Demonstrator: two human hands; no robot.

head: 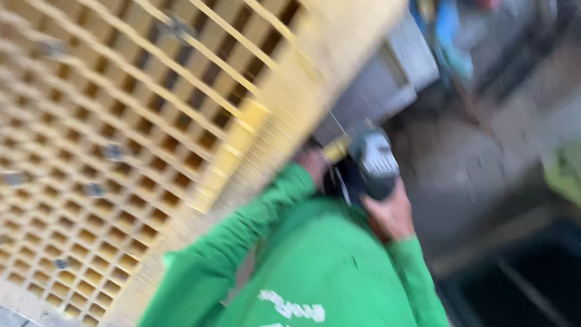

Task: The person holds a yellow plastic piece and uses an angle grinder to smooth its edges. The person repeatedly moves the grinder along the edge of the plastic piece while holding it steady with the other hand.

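The picture is motion-blurred. My right hand point(392, 213), in a green sleeve, grips the rear of a grey and black hand-held power tool point(374, 162). The tool's front points at the edge of a large yellow grid grating point(151, 139) that fills the left half of the view. My left hand point(311, 162) reaches along the grating's edge to the front of the tool, beside a small yellow part point(334, 148). Its fingers are hidden behind the tool and blurred. My green shirt point(315, 272) fills the bottom centre.
Right of the grating lies a grey concrete floor point(472, 169). A grey box-like unit point(387, 79) stands behind the tool, with blue objects point(454, 42) above it. A dark opening point(520, 284) is at lower right, and something green point(566, 172) sits at the right edge.
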